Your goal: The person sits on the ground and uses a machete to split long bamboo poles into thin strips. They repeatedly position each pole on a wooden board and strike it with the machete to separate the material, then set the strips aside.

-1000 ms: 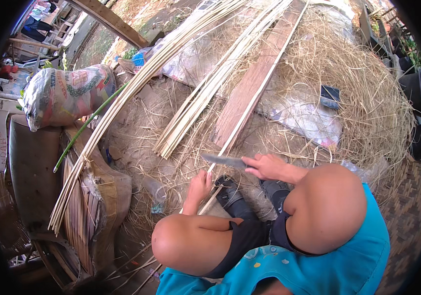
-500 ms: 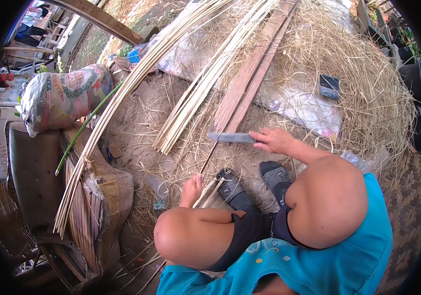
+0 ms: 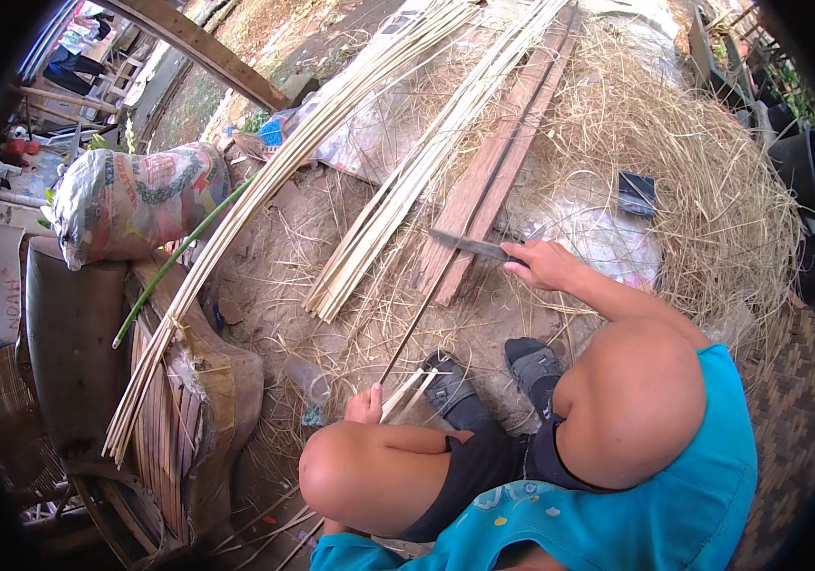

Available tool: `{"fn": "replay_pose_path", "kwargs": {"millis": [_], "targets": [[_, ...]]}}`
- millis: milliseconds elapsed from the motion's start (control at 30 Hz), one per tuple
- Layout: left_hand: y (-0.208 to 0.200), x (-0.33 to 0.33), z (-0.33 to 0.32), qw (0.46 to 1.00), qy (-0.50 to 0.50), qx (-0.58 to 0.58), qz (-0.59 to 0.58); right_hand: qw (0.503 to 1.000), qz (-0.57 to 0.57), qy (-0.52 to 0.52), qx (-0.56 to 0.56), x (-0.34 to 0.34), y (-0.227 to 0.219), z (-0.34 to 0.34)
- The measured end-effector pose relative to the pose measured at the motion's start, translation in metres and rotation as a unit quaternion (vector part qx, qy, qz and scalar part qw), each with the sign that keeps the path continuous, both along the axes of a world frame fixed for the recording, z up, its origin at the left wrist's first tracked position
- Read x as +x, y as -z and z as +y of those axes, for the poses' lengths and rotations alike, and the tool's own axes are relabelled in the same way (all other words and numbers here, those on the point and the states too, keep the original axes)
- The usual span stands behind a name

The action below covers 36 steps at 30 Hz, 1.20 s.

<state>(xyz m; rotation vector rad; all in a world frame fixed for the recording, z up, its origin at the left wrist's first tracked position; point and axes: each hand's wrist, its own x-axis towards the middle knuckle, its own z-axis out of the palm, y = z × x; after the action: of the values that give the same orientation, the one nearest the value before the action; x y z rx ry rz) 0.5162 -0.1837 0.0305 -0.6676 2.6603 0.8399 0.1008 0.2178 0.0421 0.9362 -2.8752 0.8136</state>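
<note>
My right hand [image 3: 546,265] is closed round the handle of a knife [image 3: 469,245], whose grey blade lies across a long dark strip [image 3: 419,322] above the wooden plank [image 3: 498,167]. Beside my left knee, my left hand [image 3: 364,404] grips the near end of that strip, which runs up over the plank away from me. My left fingers are partly seen and closed. Two short pale strips [image 3: 409,392] lie just right of my left hand, near my shoe.
Pale split strips [image 3: 398,195] lie left of the plank. A longer bundle [image 3: 236,205] rests over a worn brown chair-like piece [image 3: 226,381] at left. Further off sit a stuffed sack [image 3: 141,200] and a green stick [image 3: 184,257]. Fibre shavings [image 3: 702,181] heap at right around a dark box [image 3: 637,193].
My left hand has pulled down toward me with the strip. My right hand and the knife have shifted slightly right, and the blade is tilted differently. The whole view has moved a little.
</note>
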Motion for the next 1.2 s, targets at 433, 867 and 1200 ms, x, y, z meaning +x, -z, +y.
{"fn": "replay_pose_path", "kwargs": {"millis": [433,867,1200], "targets": [[0.004,-0.085,0.059,0.994,0.076,-0.057,0.06,0.972,-0.152,-0.174,0.033,0.139,0.014,-0.059],[-0.014,-0.111,0.045,0.997,0.014,0.067,0.031,0.981,-0.154,-0.074,0.087,0.076,0.018,-0.059],[-0.005,-0.111,0.03,0.949,-0.13,0.273,-0.086,0.99,-0.12,0.07,0.016,0.047,0.025,-0.015]]}}
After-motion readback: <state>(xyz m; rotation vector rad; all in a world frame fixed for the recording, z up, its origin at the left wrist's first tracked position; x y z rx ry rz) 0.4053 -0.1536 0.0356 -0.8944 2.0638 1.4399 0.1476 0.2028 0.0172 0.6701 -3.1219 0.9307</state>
